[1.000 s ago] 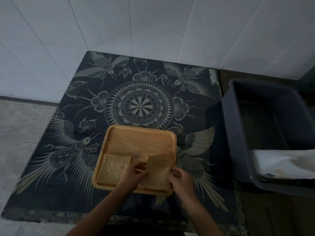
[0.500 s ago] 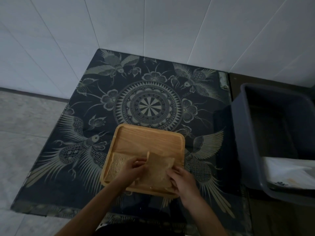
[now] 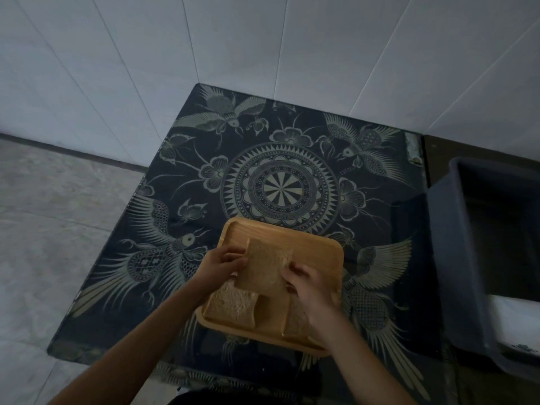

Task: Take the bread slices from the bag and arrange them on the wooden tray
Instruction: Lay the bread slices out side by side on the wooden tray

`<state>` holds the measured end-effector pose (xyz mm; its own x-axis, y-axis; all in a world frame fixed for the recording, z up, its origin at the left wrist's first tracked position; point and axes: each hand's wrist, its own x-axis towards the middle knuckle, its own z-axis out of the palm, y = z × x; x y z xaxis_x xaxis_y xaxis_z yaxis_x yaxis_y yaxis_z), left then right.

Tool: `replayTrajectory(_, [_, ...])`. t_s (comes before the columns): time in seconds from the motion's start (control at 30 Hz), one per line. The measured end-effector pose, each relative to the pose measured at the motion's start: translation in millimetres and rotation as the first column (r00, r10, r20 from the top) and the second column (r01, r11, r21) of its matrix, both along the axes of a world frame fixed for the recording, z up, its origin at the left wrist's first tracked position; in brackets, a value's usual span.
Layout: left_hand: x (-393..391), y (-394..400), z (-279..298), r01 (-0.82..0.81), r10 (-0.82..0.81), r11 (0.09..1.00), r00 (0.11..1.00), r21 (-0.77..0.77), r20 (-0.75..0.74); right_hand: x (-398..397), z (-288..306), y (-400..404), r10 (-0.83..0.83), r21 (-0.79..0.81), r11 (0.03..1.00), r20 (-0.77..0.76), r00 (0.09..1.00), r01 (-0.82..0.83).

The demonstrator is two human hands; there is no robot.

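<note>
A square wooden tray (image 3: 317,247) lies on the patterned dark table. Both hands hold one bread slice (image 3: 266,266) above the tray's middle: my left hand (image 3: 223,266) pinches its left edge and my right hand (image 3: 306,280) grips its right edge. A second slice (image 3: 230,306) lies flat in the tray's near left corner. A third slice (image 3: 295,318) lies in the near right part, partly hidden under my right wrist. The white bag (image 3: 514,308) rests in the grey bin at the right.
A dark grey plastic bin (image 3: 455,258) stands right of the table, close to the tray. White tiled walls rise behind. The table's front edge (image 3: 117,358) is near my forearms, and a grey floor lies to the left.
The slice that my hands pressed at the tray's near right has come up and moved toward the tray's middle, held by both hands. Another slice shows beneath it.
</note>
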<state>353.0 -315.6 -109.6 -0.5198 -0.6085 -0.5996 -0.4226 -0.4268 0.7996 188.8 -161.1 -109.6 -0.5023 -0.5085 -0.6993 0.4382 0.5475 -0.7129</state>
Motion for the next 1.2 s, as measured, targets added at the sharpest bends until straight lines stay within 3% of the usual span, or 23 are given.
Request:
replayTrajectory(0.3, [-15.2,-57.9,-16.4,0.059,-0.03,0.982,0.986,-0.18,0.161,-3.2,-25.0,-68.6,0.068,0.112,0.992,-0.119,0.991,-0.054])
replayTrajectory(0.6, [-10.5,-68.4,-34.5,0.132,-0.07,0.963,0.965,-0.236,0.251,2.4,-47.1,-81.8,0.12,0.16,0.983,-0.212,0.97,-0.087])
replayTrajectory(0.83, [-13.1,-64.1,-32.6,0.246,-0.081,0.876,0.923,-0.415,0.376,6.3,-52.4,-82.2,0.124,0.156,0.984,-0.272,0.954,-0.083])
replayTrajectory(1.2, [-11.5,-50.5,-28.0,0.287,-0.058,0.796,0.912,-0.533,0.405,14.0,-52.9,-84.9,0.2,0.223,0.97,-0.483,0.853,-0.101])
